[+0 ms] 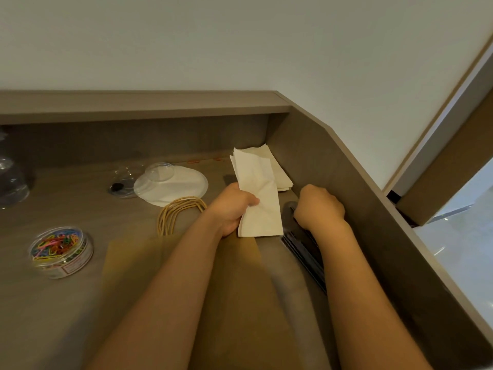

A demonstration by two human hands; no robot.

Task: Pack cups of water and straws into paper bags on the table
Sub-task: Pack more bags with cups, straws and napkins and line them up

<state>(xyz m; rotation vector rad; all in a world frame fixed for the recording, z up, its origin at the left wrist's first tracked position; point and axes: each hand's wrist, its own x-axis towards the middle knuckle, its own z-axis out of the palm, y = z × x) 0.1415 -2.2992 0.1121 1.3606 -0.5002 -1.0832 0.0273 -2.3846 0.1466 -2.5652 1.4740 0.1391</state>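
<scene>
My left hand (232, 209) grips a folded white napkin (260, 198) above the flat brown paper bags (128, 263), which lie under both forearms. The bags' twine handles (176, 212) stick out toward the back. My right hand (318, 206) is curled into a fist over the far end of a pile of dark wrapped straws (306, 252) along the right wall; its fingertips are hidden. A clear plastic cup (10, 180) stands at the far left edge, partly cut off.
More white napkins (280, 172) are stacked in the back right corner. Clear lids (168, 182) lie behind the handles, beside a small clear lid (121, 186) with a black object in it. A round tub of coloured paper clips (61, 252) sits at the left. Raised walls bound the back and right.
</scene>
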